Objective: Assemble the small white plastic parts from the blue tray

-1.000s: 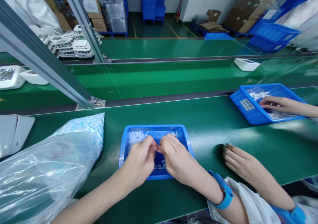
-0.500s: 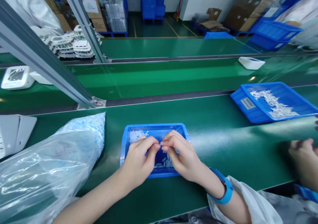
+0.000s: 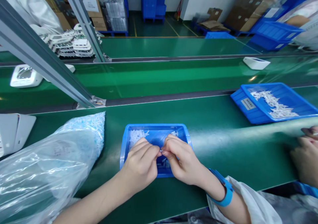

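- Two hands meet over a small blue tray (image 3: 185, 133) at about six o'clock on the green belt (image 3: 213, 148); the left hand (image 3: 140, 166) and right hand (image 3: 182, 162) each pinch with thumb and forefinger at the same tiny white piece (image 3: 161, 150), fingertips nearly touching.
- Small white parts (image 3: 136, 136) lie heaped in the tray's ten o'clock corner, with a few more under the hands.
- Judging from the grip, the work goes best held low over the tray, so a dropped piece falls back in, with a light pinch and wrists steady.
- At eight o'clock a clear plastic bag (image 3: 47, 171) lies just beside the tray, more small white bits showing at its far end.
- At two o'clock a larger blue bin (image 3: 250, 106) holds similar parts; at three o'clock a co-worker's hand (image 3: 306, 157) rests on the belt.
- Beyond, at twelve o'clock, run further green belts carrying white casings (image 3: 255, 63), a metal frame post (image 3: 47, 63) crossing at ten o'clock, then cardboard boxes (image 3: 94, 10) and blue crates (image 3: 273, 33) on the floor.
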